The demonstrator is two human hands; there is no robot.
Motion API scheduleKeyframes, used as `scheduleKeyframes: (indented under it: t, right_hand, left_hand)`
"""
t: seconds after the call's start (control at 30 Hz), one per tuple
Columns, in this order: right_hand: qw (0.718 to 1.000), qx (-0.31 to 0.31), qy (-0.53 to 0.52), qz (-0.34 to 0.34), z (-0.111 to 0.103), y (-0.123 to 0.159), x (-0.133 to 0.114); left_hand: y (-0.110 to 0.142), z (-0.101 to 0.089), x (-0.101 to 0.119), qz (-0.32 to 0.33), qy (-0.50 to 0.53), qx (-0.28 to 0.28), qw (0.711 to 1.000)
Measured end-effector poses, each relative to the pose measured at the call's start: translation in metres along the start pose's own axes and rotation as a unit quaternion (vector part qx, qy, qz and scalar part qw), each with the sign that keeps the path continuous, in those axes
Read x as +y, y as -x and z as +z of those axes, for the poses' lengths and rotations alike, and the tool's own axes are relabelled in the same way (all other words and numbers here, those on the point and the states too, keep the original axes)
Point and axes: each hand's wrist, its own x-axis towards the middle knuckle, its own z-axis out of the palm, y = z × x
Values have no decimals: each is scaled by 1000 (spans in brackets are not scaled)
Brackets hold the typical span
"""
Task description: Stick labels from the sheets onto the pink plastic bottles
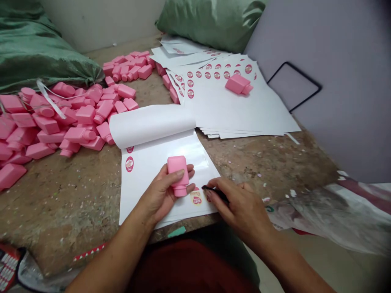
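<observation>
My left hand (166, 191) is closed around a pink plastic bottle (177, 169), thumb across its flat face and neck toward me. Beneath it lies a white sticker sheet (142, 199), its far part rolled back. My right hand (236, 203) grips a thin dark pointed tool (219, 192); its exact kind is unclear. The tool's tip is at the edge of a pink and cream label (197, 197) near the sheet's right front corner. Two round pink stickers, one an oval sticker (130, 164), show along the sheet's left edge.
Many loose pink bottles (82, 116) are heaped at the left beside a green sack (39, 53). More sticker sheets (232, 110) lie behind the work, with one bottle (238, 84) on top. A green sack (210, 22) stands at the back. Crumpled plastic (332, 211) hangs at the right.
</observation>
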Motion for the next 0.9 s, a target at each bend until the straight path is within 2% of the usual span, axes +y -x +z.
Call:
scheduleKeyframes:
  t: [0.17, 0.37, 0.6, 0.77, 0.9]
  right_hand:
    - [999, 26, 30, -28, -1, -5, -3]
    - [998, 27, 34, -42, -1, -7, -6]
    - [999, 19, 42, -24, -1, -11, -9]
    - [999, -25, -40, 1, -3, -10, -7]
    - [999, -2, -38, 15, -3, -4, -4]
  left_hand:
    - [0, 1, 0, -7, 18, 6, 1000]
    - [-1, -1, -1, -4, 15, 1, 1000]
    - [-1, -3, -2, -2, 2, -9, 1000]
    - [-1, -2, -2, -4, 9, 2, 1000]
    - [-2, -4, -1, -2, 27, 3, 1000]
